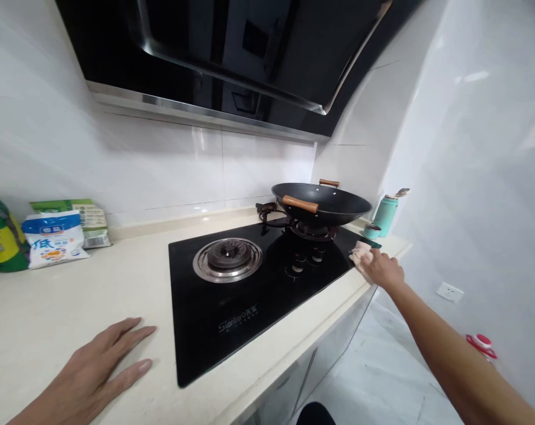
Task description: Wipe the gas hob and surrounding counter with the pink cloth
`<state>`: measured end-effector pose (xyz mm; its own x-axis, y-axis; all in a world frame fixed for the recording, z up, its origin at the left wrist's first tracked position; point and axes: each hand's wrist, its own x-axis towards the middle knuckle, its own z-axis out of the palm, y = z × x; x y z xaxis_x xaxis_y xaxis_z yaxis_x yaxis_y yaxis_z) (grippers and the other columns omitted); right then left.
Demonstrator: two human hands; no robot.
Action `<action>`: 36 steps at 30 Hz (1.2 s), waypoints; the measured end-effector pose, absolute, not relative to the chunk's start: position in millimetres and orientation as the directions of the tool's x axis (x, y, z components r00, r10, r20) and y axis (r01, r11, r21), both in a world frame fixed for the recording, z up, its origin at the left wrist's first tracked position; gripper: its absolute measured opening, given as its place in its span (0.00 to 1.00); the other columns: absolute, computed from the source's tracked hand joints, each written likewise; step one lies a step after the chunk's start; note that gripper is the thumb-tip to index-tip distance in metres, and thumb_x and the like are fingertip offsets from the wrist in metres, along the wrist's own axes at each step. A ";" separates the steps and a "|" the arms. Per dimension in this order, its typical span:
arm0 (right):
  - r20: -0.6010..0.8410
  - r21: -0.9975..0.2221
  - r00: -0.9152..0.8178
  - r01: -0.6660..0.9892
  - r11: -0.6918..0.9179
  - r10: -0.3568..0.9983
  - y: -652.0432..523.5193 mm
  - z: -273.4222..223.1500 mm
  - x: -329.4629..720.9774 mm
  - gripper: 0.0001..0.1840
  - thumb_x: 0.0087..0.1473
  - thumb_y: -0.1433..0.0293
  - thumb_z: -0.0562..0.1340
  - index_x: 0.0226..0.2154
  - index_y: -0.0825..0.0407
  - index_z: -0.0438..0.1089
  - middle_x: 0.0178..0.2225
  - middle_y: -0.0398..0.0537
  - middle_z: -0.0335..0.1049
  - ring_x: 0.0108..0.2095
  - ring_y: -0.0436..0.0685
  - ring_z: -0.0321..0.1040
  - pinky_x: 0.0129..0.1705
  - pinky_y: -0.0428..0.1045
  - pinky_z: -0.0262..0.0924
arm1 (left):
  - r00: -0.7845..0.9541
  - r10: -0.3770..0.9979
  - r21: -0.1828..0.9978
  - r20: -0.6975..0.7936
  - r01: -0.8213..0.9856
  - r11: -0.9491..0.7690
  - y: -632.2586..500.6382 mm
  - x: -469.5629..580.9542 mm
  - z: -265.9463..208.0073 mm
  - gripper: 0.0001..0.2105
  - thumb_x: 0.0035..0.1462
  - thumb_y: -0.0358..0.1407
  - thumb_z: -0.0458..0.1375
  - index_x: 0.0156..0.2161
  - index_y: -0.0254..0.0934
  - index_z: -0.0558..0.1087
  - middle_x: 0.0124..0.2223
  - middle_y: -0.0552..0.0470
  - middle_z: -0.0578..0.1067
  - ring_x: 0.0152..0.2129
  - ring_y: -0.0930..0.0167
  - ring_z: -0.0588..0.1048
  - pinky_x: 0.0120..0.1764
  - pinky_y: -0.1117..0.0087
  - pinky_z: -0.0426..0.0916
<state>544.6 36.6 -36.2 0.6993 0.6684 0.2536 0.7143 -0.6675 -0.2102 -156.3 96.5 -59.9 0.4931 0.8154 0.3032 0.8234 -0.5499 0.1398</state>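
Note:
My right hand (384, 270) is stretched out to the far right, closed on a pale pink cloth (361, 254). The cloth lies against the right end of the black glass gas stove (232, 304), at its front edge. My left hand (94, 366) rests on the cream countertop (134, 283) left of the stove, fingers apart, holding nothing. A black wok (338, 203) with wooden handles sits over the right burner. The left burner (229, 254) is bare, its metal ring showing. Two control knobs (298, 264) stand between the burners, near the cloth.
A teal flask (386, 215) and its cup-like lid (372, 231) stand at the counter's right end. On the left are a green and yellow bottle (4, 236), a white-blue packet (55, 239) and a green packet (92, 221). A black range hood (232, 53) overhangs the stove.

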 end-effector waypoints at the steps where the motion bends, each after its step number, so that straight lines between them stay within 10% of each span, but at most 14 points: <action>1: 0.241 -0.222 0.730 0.683 -0.696 0.640 40.4 -34.6 552.4 0.30 0.63 0.53 0.48 0.59 0.53 0.63 0.55 0.66 0.65 0.56 0.75 0.61 0.52 0.66 0.58 | 0.499 0.813 0.128 0.300 0.824 -0.553 97.7 -157.6 -60.8 0.26 0.58 0.58 0.55 0.61 0.59 0.71 0.64 0.56 0.70 0.58 0.56 0.72 0.57 0.53 0.71; 17: 0.298 -0.191 0.519 0.855 -0.483 0.801 9.6 -44.0 505.5 0.34 0.61 0.49 0.50 0.55 0.58 0.66 0.50 0.64 0.72 0.51 0.69 0.69 0.48 0.57 0.61 | 0.477 0.825 0.204 0.304 0.813 -0.545 91.4 -132.4 -54.2 0.29 0.58 0.61 0.51 0.57 0.50 0.74 0.58 0.47 0.71 0.55 0.55 0.70 0.57 0.53 0.65; 30: 0.664 -0.312 -0.100 0.864 0.395 0.741 -57.3 -62.4 285.1 0.16 0.52 0.60 0.61 0.42 0.51 0.68 0.43 0.52 0.72 0.44 0.63 0.66 0.48 0.57 0.58 | 0.448 0.846 0.218 0.289 0.830 -0.514 58.9 -112.8 -29.7 0.28 0.63 0.59 0.49 0.58 0.45 0.72 0.57 0.44 0.69 0.54 0.56 0.69 0.58 0.51 0.60; 36: 0.715 -0.212 -0.373 0.690 0.692 0.591 -83.0 -65.1 177.9 0.26 0.44 0.61 0.67 0.46 0.50 0.65 0.44 0.49 0.70 0.44 0.62 0.63 0.47 0.59 0.59 | 0.436 0.831 0.191 0.345 0.834 -0.517 57.8 -114.2 -32.1 0.25 0.63 0.56 0.51 0.55 0.44 0.74 0.56 0.44 0.71 0.53 0.57 0.71 0.56 0.51 0.62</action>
<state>177.9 -83.0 -65.1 -0.3734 0.5915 0.7146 0.6901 0.6920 -0.2121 -114.2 57.8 -32.1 0.4364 0.8312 0.3445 0.8342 -0.5173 0.1913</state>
